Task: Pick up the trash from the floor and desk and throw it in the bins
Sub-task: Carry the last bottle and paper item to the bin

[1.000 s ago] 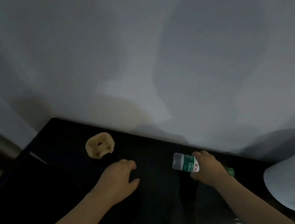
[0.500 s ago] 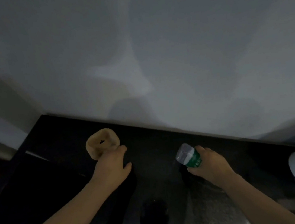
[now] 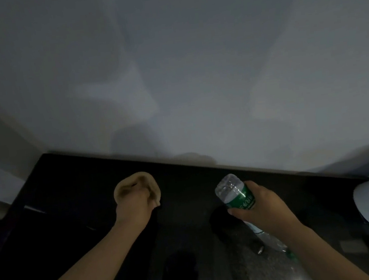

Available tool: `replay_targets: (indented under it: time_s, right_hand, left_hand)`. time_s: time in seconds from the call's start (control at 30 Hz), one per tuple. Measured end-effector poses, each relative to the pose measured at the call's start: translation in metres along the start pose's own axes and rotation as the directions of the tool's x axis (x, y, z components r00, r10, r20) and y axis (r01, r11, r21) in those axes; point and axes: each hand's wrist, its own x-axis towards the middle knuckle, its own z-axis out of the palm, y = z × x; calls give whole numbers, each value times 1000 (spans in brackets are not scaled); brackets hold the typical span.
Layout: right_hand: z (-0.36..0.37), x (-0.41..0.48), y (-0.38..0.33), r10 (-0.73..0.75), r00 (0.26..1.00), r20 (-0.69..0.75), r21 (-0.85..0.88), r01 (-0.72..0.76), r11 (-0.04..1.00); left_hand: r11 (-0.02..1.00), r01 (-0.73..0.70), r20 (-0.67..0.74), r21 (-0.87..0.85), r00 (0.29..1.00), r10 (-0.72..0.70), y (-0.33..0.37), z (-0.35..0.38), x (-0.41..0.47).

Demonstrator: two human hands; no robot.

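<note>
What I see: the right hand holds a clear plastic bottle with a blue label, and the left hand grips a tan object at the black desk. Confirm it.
The label is green, not blue, as the head view shows. The right hand holds the clear plastic bottle with a green label, and the left hand grips the tan object at the black desk.

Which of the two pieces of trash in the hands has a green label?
The clear plastic bottle in the right hand; a green label wraps its middle. The tan cup that the left hand grips is plain, with no label.
</note>
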Motion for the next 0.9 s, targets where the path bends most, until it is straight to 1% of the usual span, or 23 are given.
replay_targets:
  time_s: [0.07,0.13,0.2,0.27,0.3,0.33,0.37,0.4,0.43,0.5,0.53,0.6,0.63,0.67,0.73,0.83,0.9]
  right_hand:
    - [-6,-9,1,11,1000,-14,11,-10,1000]
    - [-13,-19,3,22,999,-28,21,-22,1000]
    - [-20,-27,6,26,999,-42,25,-25,999]
    - [-26,-36,10,28,998,-56,31,-27,999]
    - [-29,-40,13,26,997,-67,32,-24,999]
    - [-31,-44,16,27,997,-79,32,-24,999]
    - [-34,-49,19,31,996,-86,34,-28,999]
    - [-36,-54,22,38,995,-88,41,-34,999]
    - [-39,-60,25,44,994,-97,55,-39,998]
    - [-48,-75,33,53,991,-126,82,-43,996]
    - [-53,-83,38,59,988,-143,93,-45,995]
    - [-67,-104,50,81,979,-186,131,-57,990]
    - [-74,-117,57,96,972,-213,159,-62,985]
    - [-82,-131,65,114,962,-246,192,-66,979]
    - [-101,-166,83,156,934,-320,252,-74,965]
    - [-133,-226,114,225,869,-441,282,-104,954]
    - [-155,-273,139,279,823,-495,309,-134,942]
  left_hand:
    - [999,-16,57,29,998,15,0,1,-1]
    - [997,-42,154,59,988,32,1,3,-3]
    - [995,-72,199,68,978,57,-2,11,0]
    - [995,-92,185,38,979,83,-3,14,7]
    - [993,-107,172,53,980,96,-4,14,9]
    - [996,-90,103,12,991,88,-3,14,8]
    - [999,8,95,-49,996,-3,1,17,9]
    - [994,31,133,-104,991,-17,4,17,6]
    - [997,3,132,-80,991,8,12,14,3]
    - [980,-198,82,-11,977,199,36,2,-9]
    - [967,-251,57,-47,966,254,51,-4,-18]
    - [945,-309,83,-108,944,318,82,-11,-39]
    - [938,-299,65,-174,947,314,101,-16,-50]
    - [922,-324,45,-211,939,341,124,-21,-64]
    - [880,-410,30,-239,903,429,169,-27,-92]
    - [813,-513,-20,-276,849,528,239,-33,-140]
    - [766,-576,-19,-285,802,596,284,-33,-176]
